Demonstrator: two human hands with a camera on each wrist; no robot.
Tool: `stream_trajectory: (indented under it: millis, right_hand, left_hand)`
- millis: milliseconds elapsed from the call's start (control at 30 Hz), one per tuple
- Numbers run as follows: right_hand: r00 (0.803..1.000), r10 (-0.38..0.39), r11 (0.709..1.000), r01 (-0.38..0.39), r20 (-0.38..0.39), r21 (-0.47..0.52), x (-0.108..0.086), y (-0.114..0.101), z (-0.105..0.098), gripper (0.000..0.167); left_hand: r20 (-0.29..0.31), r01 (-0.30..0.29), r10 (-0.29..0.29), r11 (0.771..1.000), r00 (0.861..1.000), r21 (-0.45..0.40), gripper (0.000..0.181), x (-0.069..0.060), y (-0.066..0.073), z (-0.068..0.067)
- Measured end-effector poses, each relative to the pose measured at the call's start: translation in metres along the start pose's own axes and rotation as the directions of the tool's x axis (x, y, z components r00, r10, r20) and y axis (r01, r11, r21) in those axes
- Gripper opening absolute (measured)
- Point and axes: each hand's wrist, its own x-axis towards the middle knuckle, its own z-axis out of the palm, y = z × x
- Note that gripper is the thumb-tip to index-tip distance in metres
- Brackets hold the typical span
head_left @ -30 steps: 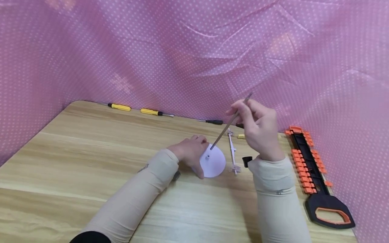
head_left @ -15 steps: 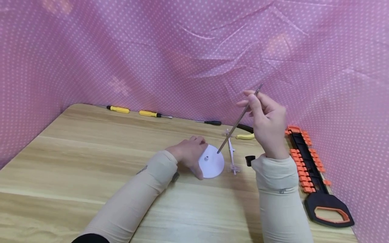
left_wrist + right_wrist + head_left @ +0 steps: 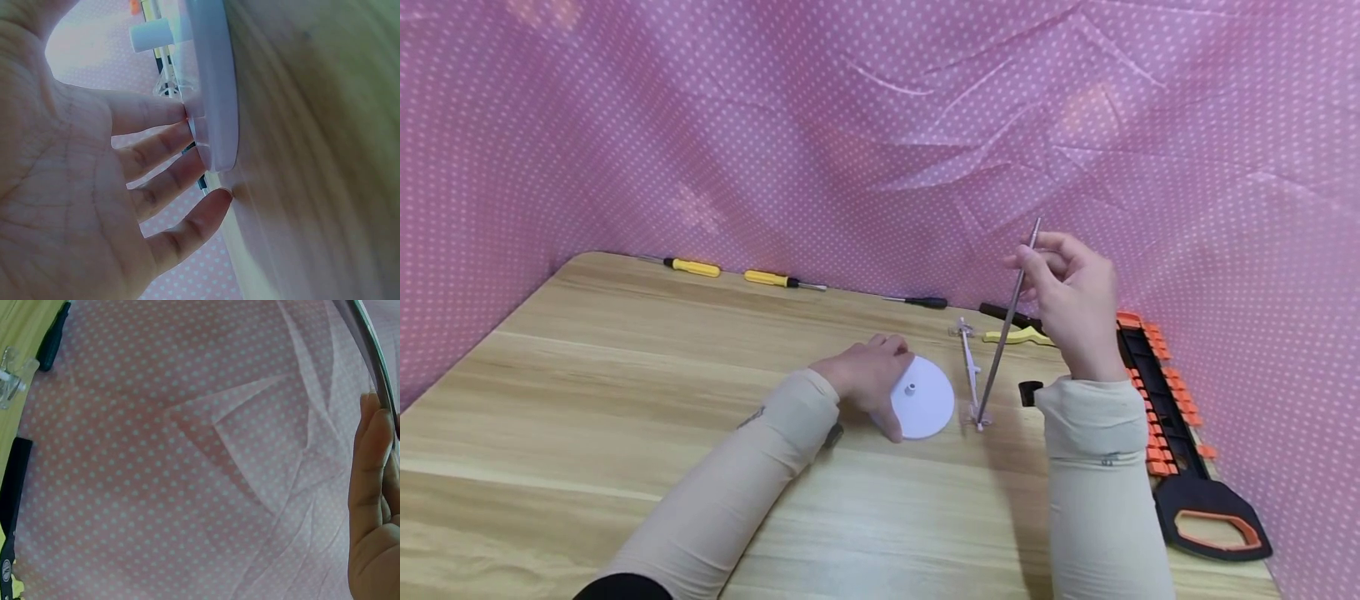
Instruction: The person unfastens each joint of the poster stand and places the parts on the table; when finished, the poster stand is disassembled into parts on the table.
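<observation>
My left hand holds the left side of a white round disc lying on the table. Its thumb is at the near edge and its fingers at the far edge; in the left wrist view the fingertips touch the disc. A short hollow post stands up from the disc. My right hand pinches a thin metal rod near its top, thumb against fingers. The rod tilts, its lower end over the near clear clip of a slim white bar; whether they touch I cannot tell.
Two yellow-handled screwdrivers and a black-handled one lie along the back edge. Pliers with a yellow handle, a black cup-like piece and a black-and-orange rack are on the right. Pink dotted cloth surrounds the table.
The right hand has moved right, carrying the rod. The rod's lower end has passed from over the disc to the white bar's near end, and the rod stands steeper. The left hand stays put.
</observation>
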Motion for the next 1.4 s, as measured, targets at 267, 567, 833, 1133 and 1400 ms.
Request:
stream_trajectory:
  millis: [267, 567, 833, 1133, 1400]
  right_hand:
    - [0.99, 0.132, 0.986, -0.127, -0.042, 0.107, 0.008, 0.01, -0.003, 0.03]
    - [0.981, 0.193, 0.981, -0.193, -0.014, 0.026, 0.011, 0.018, -0.007, 0.045]
    - [0.975, 0.216, 0.973, -0.21, 0.058, -0.092, 0.016, 0.033, -0.007, 0.052]
    - [0.969, 0.221, 0.966, -0.202, 0.109, -0.16, 0.019, 0.047, -0.004, 0.057]
    - [0.957, 0.235, 0.968, -0.214, 0.169, -0.134, 0.023, 0.063, -0.001, 0.056]
  left_hand:
    - [0.007, 0.0, 0.0, 1.0, 1.0, 0.003, 0.122, -0.001, 0.0, -0.001]
    - [0.006, -0.002, 0.002, 1.0, 1.0, -0.007, 0.121, -0.002, 0.001, -0.002]
    - [0.006, -0.005, 0.005, 1.0, 1.0, -0.007, 0.12, -0.002, 0.001, -0.002]
    - [0.006, -0.009, 0.009, 1.0, 1.0, 0.007, 0.12, -0.001, 0.0, -0.002]
    - [0.011, -0.001, 0.001, 1.0, 1.0, 0.004, 0.121, -0.001, 0.0, -0.002]
